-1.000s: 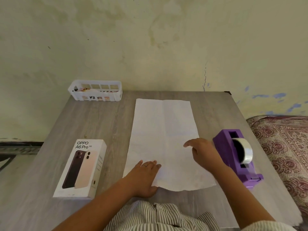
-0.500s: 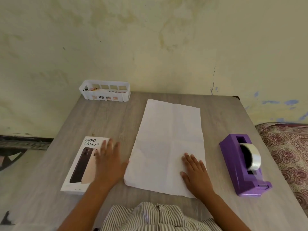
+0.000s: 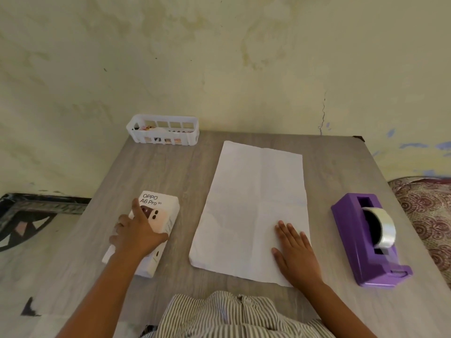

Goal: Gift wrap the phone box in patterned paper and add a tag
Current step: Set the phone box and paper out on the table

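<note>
A white phone box (image 3: 163, 211) printed "OPPO A6 Pro" sits at the left of the grey table (image 3: 170, 172), its right side tilted up. My left hand (image 3: 136, 232) grips it across the middle, fingers over the left edge and thumb on the right side. A sheet of paper (image 3: 253, 206), its plain white side up, lies flat in the table's centre. My right hand (image 3: 295, 252) rests flat on the sheet's near right corner, fingers spread. No tag can be made out.
A purple tape dispenser (image 3: 368, 240) with a roll of clear tape stands at the right. A white slotted basket (image 3: 163, 130) with small items sits at the far left edge by the wall. A patterned cloth (image 3: 429, 215) lies beyond the table's right side.
My left hand went from the paper's near edge to the phone box and closed on it; the box now tilts. My right hand dropped flat onto the paper's near right corner.
</note>
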A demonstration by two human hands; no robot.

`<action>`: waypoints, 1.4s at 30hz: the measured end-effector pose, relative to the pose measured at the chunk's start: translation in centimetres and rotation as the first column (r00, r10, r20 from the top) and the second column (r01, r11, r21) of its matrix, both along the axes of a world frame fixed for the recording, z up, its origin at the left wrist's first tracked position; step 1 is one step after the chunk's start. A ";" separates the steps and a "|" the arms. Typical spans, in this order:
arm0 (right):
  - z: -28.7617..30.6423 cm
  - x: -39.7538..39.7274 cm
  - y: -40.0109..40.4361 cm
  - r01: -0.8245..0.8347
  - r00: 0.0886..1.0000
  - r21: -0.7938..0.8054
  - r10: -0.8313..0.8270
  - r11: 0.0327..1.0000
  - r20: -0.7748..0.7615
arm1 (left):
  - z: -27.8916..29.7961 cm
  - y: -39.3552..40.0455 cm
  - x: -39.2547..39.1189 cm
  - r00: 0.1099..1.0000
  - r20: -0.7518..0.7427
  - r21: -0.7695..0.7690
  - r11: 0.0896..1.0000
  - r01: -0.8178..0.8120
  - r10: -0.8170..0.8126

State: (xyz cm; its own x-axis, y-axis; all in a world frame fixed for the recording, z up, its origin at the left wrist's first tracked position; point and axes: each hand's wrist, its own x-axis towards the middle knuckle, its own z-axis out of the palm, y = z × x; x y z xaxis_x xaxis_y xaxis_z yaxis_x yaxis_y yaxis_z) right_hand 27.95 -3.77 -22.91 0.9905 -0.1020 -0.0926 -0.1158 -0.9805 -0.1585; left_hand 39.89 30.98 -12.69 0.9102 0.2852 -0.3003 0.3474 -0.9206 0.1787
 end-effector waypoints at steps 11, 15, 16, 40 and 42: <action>0.4 -0.2 0.1 0.001 0.995 0.008 -0.001 1.000 -0.098 | 3.8 -9.0 2.0 0.558 0.193 -0.103 0.549 0.829 -0.807; 0.8 -0.4 -0.2 -0.063 0.994 0.085 0.070 0.994 -0.083 | 2.3 -12.0 1.7 0.440 0.125 -0.051 0.437 0.898 -0.889; 1.0 -0.7 -0.3 -0.092 0.992 0.138 0.102 0.986 -0.070 | 1.9 -12.6 1.8 0.423 0.113 -0.037 0.422 0.906 -0.899; 1.7 -1.9 -1.2 0.089 0.994 0.089 -0.084 0.992 -0.063 | -0.5 -17.4 3.3 0.290 0.007 -0.025 0.290 0.957 -0.957; 1.7 -2.0 -1.3 0.091 0.995 0.094 -0.086 0.991 -0.057 | -1.0 -17.2 3.1 0.288 0.020 -0.026 0.288 0.957 -0.957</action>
State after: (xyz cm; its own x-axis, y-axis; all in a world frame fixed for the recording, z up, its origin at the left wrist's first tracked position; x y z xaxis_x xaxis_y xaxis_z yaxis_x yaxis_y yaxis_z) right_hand 26.00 -5.02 -21.18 0.9715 -0.1769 -0.1578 -0.2118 -0.9467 -0.2427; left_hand 42.95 13.81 -13.65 0.5297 -0.7973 -0.2894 -0.7777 -0.5927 0.2094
